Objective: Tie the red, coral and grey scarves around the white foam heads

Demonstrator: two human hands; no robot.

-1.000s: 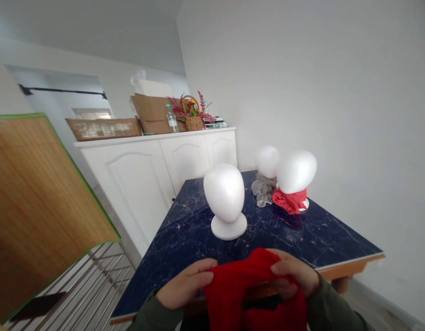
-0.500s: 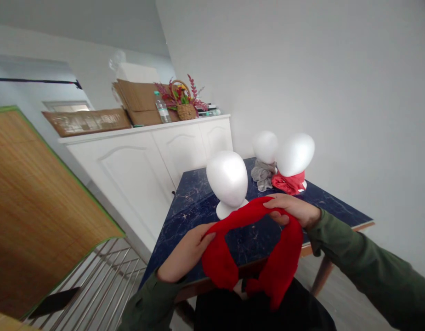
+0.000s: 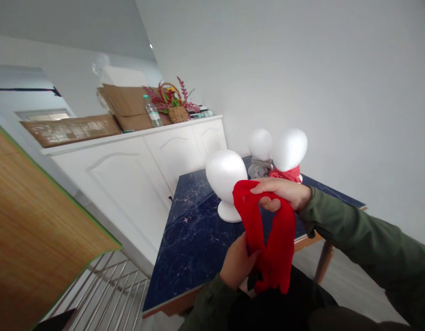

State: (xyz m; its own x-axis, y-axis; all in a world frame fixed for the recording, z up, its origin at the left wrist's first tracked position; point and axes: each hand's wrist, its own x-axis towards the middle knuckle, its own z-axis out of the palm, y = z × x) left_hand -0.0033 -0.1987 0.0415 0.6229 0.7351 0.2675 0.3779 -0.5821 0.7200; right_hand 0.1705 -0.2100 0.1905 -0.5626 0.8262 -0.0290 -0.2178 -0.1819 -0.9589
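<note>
A red scarf [image 3: 267, 236] hangs in a loop in front of me. My right hand [image 3: 281, 193] grips its top above the near edge of the dark blue marble table [image 3: 195, 230]. Lower down, my left hand [image 3: 237, 266] pinches the scarf's left strand. Just behind the scarf stands a bare white foam head [image 3: 224, 177] on the table. Farther back are two more foam heads: one [image 3: 259, 145] with a grey scarf [image 3: 257, 169] at its neck, the other [image 3: 290, 149] with a red scarf [image 3: 288, 174].
A white cabinet [image 3: 129, 161] stands behind the table along the wall, bearing cardboard boxes [image 3: 126, 105], a water bottle [image 3: 152, 111] and a flower basket [image 3: 174, 108]. A bamboo mat [image 3: 33, 220] and a metal rack [image 3: 109, 294] are at the left.
My right hand has lifted the scarf's top up and held it near the front foam head. My left hand slid down the strand, so the loop now hangs narrow. The view tilted left.
</note>
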